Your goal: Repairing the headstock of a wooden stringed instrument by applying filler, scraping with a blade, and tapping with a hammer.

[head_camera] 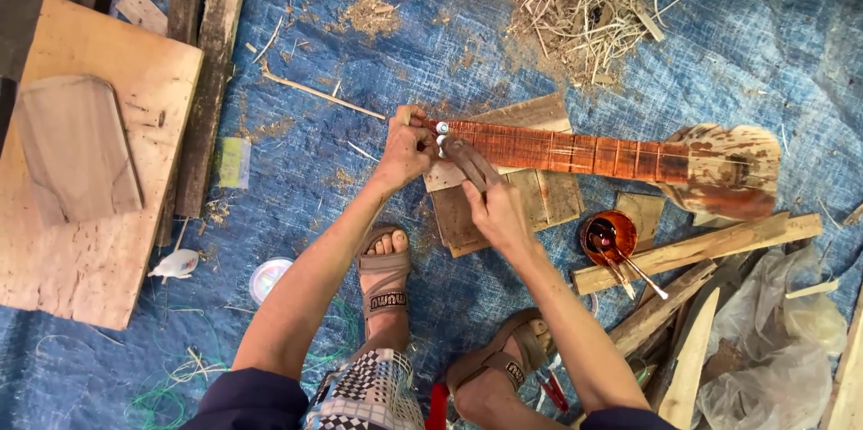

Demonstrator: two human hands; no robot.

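On the blue tarp [431, 53] spread over the floor, just above the centre of the view, lies the unfinished stringed instrument [593, 153]; its reddish-brown fretted neck runs from centre toward three o'clock, where the pale, rough-carved body [730, 169] ends it. Your left hand [406, 147] is closed around the head end of the neck, fingers curled by the small silvery pegs [441, 132]; your right hand [497, 210] sits just at five o'clock of that spot, closed on a flat greyish tool [471, 163] whose tip reaches up to the pegs. Under the neck rest a few short flat boards [530, 196]; at four o'clock of them stands a small round tin [608, 236] of dark reddish finish with thin sticks in it, touching a long wooden strip [710, 250]. Toward nine o'clock a broad plywood sheet [90, 214] carries a grey, rounded board [76, 147]; dark planks [205, 70] lie along its right edge. At twelve o'clock a heap of wood shavings [566, 8] covers the tarp; at seven o'clock lie a clear spool [269, 279] and loose green line [171, 385]; your sandalled feet [385, 277] rest at six o'clock; crumpled clear plastic [773, 340] sits at four o'clock.
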